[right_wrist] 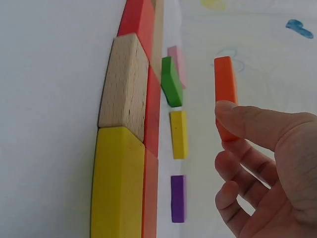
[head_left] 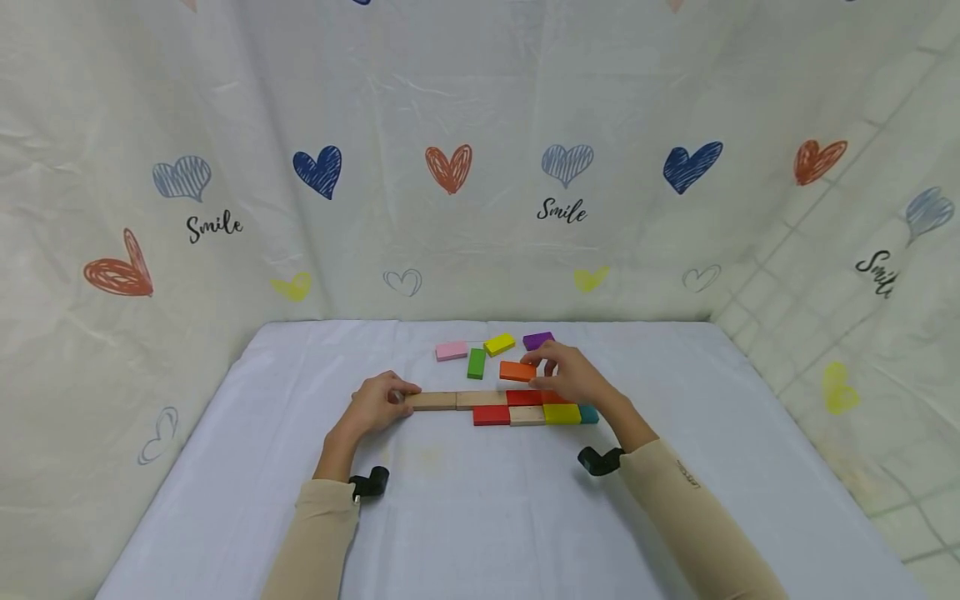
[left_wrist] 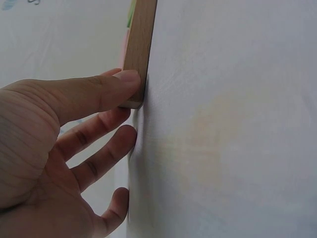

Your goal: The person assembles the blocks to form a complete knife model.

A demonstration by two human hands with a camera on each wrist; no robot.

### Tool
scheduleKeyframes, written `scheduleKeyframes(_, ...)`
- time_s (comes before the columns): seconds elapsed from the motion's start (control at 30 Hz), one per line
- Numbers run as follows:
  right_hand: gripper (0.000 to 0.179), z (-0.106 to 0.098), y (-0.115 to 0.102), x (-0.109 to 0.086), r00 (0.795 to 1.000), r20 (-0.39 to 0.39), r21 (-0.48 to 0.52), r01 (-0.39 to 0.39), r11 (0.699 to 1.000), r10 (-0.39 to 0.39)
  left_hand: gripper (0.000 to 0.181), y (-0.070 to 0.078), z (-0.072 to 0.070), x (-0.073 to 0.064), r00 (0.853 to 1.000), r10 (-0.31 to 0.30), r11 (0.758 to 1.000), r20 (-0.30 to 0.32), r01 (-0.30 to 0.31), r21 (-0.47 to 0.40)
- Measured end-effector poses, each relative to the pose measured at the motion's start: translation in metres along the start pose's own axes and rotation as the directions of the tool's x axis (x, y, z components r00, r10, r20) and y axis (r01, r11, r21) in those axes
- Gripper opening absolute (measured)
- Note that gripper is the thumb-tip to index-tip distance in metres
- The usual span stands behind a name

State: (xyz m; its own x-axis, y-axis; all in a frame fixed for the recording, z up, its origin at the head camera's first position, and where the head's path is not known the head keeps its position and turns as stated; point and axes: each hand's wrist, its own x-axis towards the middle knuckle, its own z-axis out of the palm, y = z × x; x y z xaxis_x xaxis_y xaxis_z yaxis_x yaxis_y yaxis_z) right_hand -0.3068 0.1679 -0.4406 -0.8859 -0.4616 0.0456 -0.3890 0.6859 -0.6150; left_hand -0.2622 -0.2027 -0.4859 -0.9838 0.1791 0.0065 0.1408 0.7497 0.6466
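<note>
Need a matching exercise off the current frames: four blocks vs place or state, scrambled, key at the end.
Blocks
1. Green block
2. Leftmost bare-wood block
3. Teal block
4. Orange block

Place or state (head view)
A. Pinched at one end by the left hand
B. Held between thumb and fingers of the right hand
C. Off the rows, between the pink block and the loose yellow block
D. Right end of the nearer row

Pairs: 1-C, 2-A, 3-D, 4-B
</note>
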Motion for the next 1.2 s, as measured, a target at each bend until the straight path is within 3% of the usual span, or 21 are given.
scheduleKeyframes(0.27,0.035,0.014,-0.004,-0.025,0.994,0.024,0.032,0.107,0.994,-0.108,0.033,-0.001,-0.002,0.001,1.0,-0.005,1.0,-0.006,0.005,-0.004)
scheduleKeyframes(0.6,0.036,0.044,-0.011,-0.043,0.989,0.116,0.044,0.084,0.995,-0.089,0.033,-0.002,0.0,-0.001,1.0,-0.023,1.0,-0.006,0.023,-0.011)
scheduleKeyframes(1.03,0.038,0.061,-0.02,-0.044,0.991,0.126,-0.091,0.051,0.995,-0.039,0.032,-0.001,0.001,0.0,1.0,-0.006,1.0,-0.003,0.006,-0.006)
scheduleKeyframes(1.2,0.035,0.062,-0.025,-0.045,0.993,0.112,-0.095,0.04,0.995,-0.03,0.032,-0.001,0.002,0.0,1.0,-0.003,1.0,-0.002,0.003,-0.009)
